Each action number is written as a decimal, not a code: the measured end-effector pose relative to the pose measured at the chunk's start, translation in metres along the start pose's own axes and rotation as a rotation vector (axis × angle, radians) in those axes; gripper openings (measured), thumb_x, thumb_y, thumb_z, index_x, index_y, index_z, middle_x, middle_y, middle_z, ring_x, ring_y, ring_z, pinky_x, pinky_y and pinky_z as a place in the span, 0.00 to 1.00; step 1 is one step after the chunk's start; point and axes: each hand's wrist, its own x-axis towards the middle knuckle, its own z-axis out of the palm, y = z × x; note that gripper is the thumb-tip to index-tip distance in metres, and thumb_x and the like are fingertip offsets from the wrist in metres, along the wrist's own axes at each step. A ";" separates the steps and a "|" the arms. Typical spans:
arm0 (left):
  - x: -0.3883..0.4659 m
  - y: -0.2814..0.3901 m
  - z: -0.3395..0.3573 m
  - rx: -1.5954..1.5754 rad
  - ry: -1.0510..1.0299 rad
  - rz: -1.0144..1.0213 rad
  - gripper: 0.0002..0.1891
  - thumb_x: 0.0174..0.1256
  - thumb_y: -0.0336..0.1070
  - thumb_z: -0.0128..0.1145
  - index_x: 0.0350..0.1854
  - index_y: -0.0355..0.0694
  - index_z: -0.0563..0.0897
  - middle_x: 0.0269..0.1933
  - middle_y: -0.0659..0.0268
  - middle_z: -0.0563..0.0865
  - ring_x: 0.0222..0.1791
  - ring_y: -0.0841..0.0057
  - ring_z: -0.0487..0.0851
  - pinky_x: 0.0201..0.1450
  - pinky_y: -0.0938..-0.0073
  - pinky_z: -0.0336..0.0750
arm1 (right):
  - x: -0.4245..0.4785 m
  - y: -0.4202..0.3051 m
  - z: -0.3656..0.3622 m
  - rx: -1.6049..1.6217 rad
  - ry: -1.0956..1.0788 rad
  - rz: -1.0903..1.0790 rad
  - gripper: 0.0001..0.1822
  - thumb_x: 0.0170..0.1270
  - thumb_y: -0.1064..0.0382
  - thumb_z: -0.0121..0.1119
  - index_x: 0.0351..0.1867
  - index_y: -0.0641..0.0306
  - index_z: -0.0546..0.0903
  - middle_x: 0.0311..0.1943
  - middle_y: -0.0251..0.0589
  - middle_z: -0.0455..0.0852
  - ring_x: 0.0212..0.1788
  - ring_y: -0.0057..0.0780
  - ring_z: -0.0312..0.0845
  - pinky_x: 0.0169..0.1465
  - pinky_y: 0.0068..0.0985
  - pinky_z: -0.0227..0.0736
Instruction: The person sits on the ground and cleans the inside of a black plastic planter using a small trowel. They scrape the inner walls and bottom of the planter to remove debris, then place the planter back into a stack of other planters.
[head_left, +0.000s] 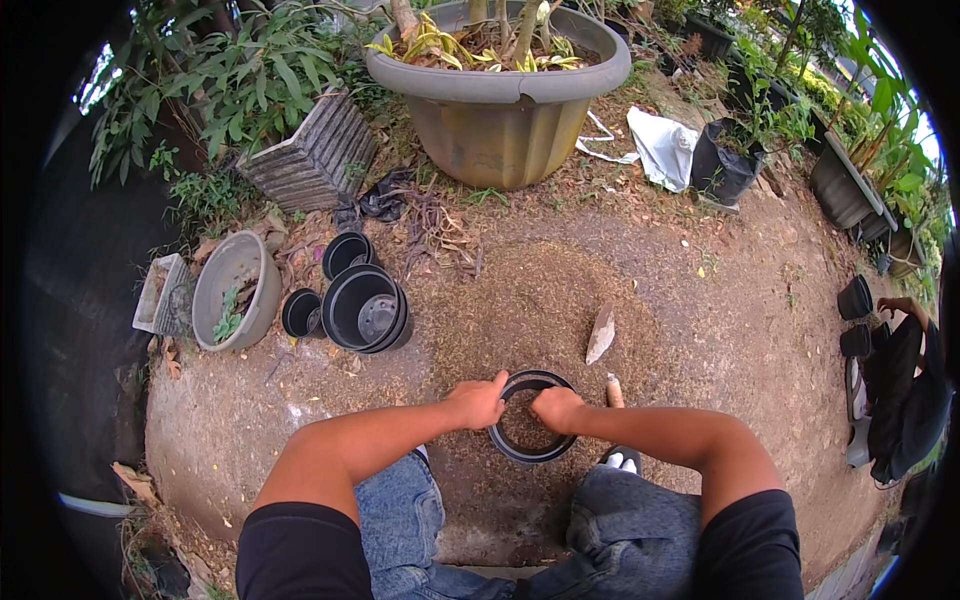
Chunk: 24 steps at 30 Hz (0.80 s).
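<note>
A round black plastic plant pot (534, 456) stands on the ground between my knees, with brown loose material inside. My left hand (478, 401) grips its left rim, thumb pointing up along the edge. Inside the pot's right side is my right hand (556, 409), its fingers curled down; whether it holds anything is hidden. A trowel lies on the ground just beyond the pot to the right, its soil-caked blade (601, 334) pointing away and its wooden handle (615, 391) towards me. Brown husk-like bits (540, 300) are spread over the ground ahead.
Black pots (365, 309) and a grey basin (236, 291) stand at the left. A large planter (491, 135) is ahead, with a white bag (664, 148) and a black plant bag (724, 166) to its right. Another person (909, 390) sits at the far right beside small black pots (855, 298).
</note>
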 end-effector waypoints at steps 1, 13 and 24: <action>0.000 -0.001 0.000 0.000 0.003 0.002 0.24 0.75 0.42 0.52 0.66 0.35 0.64 0.46 0.44 0.90 0.48 0.44 0.89 0.53 0.43 0.81 | -0.001 0.003 -0.001 0.056 0.035 -0.006 0.08 0.63 0.63 0.64 0.41 0.55 0.90 0.41 0.48 0.92 0.47 0.50 0.90 0.51 0.43 0.86; -0.003 0.000 -0.001 0.018 0.001 0.010 0.25 0.74 0.42 0.52 0.66 0.34 0.64 0.47 0.43 0.90 0.48 0.44 0.89 0.53 0.43 0.81 | -0.011 0.007 -0.077 0.481 0.626 -0.110 0.08 0.67 0.62 0.68 0.40 0.64 0.86 0.39 0.48 0.90 0.44 0.52 0.87 0.50 0.44 0.83; -0.006 0.002 -0.004 0.030 -0.014 -0.016 0.26 0.74 0.43 0.52 0.67 0.34 0.63 0.46 0.43 0.90 0.48 0.44 0.89 0.53 0.44 0.81 | -0.007 0.008 -0.053 -0.215 -0.003 -0.451 0.13 0.64 0.60 0.66 0.49 0.55 0.87 0.44 0.40 0.90 0.46 0.43 0.89 0.47 0.41 0.84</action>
